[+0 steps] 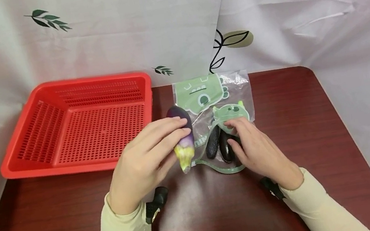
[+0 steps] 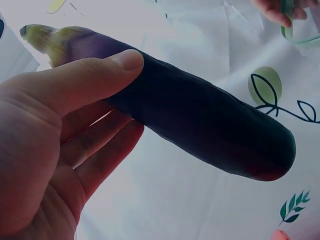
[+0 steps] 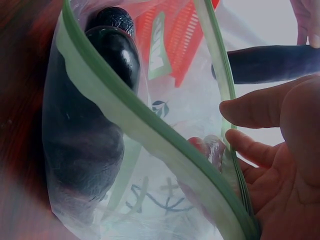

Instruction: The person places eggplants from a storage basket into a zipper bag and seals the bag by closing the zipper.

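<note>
Left fingers (image 1: pixel 172 138) gripping 1 eggplant (image 2: pixel 205 120), right fingers (image 1: pixel 244 128) pinching bag (image 1: pixel 199 93), dark vegetables (image 1: pixel 225 147) inside

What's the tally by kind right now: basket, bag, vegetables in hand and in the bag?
Basket: 1
Bag: 1
Eggplant in left hand: 1
Dark vegetables in bag: at least 2; exact number unclear
Total: at least 5
</note>
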Demonstrator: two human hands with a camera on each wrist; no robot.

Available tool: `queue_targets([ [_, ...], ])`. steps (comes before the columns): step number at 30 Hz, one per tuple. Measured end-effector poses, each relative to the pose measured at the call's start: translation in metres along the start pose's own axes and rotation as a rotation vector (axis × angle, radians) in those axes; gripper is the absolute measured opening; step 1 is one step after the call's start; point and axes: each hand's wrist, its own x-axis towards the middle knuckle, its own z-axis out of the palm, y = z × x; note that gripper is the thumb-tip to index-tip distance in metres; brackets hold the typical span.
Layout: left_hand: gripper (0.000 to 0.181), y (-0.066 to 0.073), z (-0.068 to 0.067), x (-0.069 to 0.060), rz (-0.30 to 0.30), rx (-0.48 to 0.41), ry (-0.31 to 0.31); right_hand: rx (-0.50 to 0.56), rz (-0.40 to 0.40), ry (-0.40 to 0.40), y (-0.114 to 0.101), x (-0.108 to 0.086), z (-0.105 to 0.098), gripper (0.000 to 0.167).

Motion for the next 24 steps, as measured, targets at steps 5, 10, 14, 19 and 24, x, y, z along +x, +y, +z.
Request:
queue_targets([
  [5, 0.026, 0.005, 0.001, 0.004, 0.033, -0.029, 0.008, 0.002, -0.002, -0.001, 0.001, 0.0, -0.001, 0.044],
  [10, 0.027, 0.008, 0.0, 0.006, 0.061, -0.057, -0.001, 0.003, -0.006, 0.002, 0.0, 0.0, -0.001, 0.045],
  [14, 0.027, 0.01, 0.001, 0.006, 0.089, -0.085, -0.012, 0.006, 0.0, -0.001, 0.0, 0.0, -0.001, 0.045],
  [19, 0.026, 0.011, 0.003, 0.008, 0.137, -0.118, -0.013, 0.005, 0.007, -0.004, 0.0, 0.0, -0.001, 0.046],
  [24, 0.024, 0.014, 0.003, 0.01, 0.162, -0.149, -0.009, 0.004, -0.007, 0.004, 0.001, 0.0, -0.001, 0.045],
])
